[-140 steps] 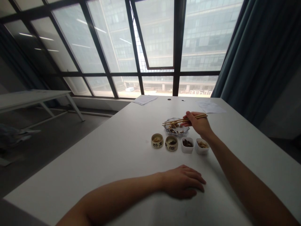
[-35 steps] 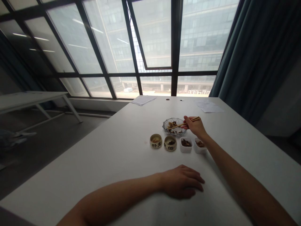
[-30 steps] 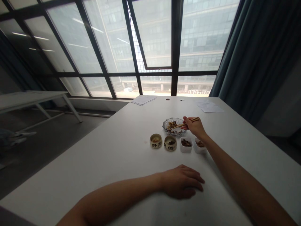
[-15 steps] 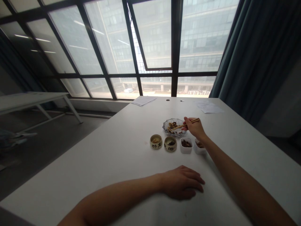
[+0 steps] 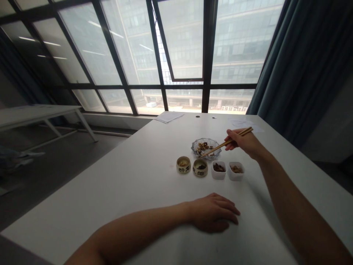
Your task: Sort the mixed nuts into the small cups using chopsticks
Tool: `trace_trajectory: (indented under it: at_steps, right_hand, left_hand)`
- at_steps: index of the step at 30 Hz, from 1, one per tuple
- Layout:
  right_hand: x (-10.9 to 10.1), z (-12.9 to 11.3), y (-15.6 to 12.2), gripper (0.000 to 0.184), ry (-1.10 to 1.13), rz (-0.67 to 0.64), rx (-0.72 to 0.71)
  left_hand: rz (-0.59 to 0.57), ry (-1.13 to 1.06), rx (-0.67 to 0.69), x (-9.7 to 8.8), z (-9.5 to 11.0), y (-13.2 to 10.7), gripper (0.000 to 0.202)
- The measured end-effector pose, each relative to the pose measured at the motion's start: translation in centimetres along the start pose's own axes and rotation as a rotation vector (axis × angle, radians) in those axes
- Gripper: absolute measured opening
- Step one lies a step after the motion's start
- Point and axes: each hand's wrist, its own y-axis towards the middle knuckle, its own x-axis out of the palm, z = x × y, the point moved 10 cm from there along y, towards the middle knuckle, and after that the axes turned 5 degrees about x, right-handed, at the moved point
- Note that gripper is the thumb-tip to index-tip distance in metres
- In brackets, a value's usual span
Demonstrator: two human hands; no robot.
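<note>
The right hand (image 5: 245,142) is closed around two chopsticks (image 5: 219,146), which slope down and left to the near rim of one clear glass bowl (image 5: 195,151); whether the tips touch it, I cannot tell. The left hand (image 5: 213,213) lies palm down on the white surface (image 5: 138,187), fingers loosely spread. Mixed food pieces (image 5: 203,146) sit in the glass bowl. Just nearer stand four small containers in a row: two round bowls (image 5: 183,171) with dark lettering, then two white square cups (image 5: 218,175), one with dark pieces, one with paler ones. Farther off lie paper sheets (image 5: 168,117), in two places, left and right.
</note>
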Motion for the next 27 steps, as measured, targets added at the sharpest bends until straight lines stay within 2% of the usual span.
trace_trajectory:
  at_steps: [3,5,9,19,27]
  right_hand:
    - [1.5,0.6,-0.7,0.039,-0.072,-0.146,0.078]
    - [2.0,0.9,-0.9,0.035,-0.100,-0.177,0.111]
    - [1.5,0.8,-0.8,0.033,-0.110,-0.157,0.107]
    - [-0.6,0.1,-0.9,0.043,-0.151,-0.123,0.094]
    - [1.3,0.3,-1.4,0.035,-0.112,-0.216,0.117]
  left_hand:
    - [0.010,-0.006,0.001,-0.1,0.0,0.0,0.034]
    - [0.014,-0.009,0.002,-0.2,0.0,-0.1,0.035]
    - [0.015,-0.009,0.005,-0.2,0.0,-0.2,0.035]
    - [0.011,-0.011,0.001,0.1,-0.4,-0.3,0.035]
    - [0.000,-0.013,-0.007,0.1,-0.3,-0.2,0.035]
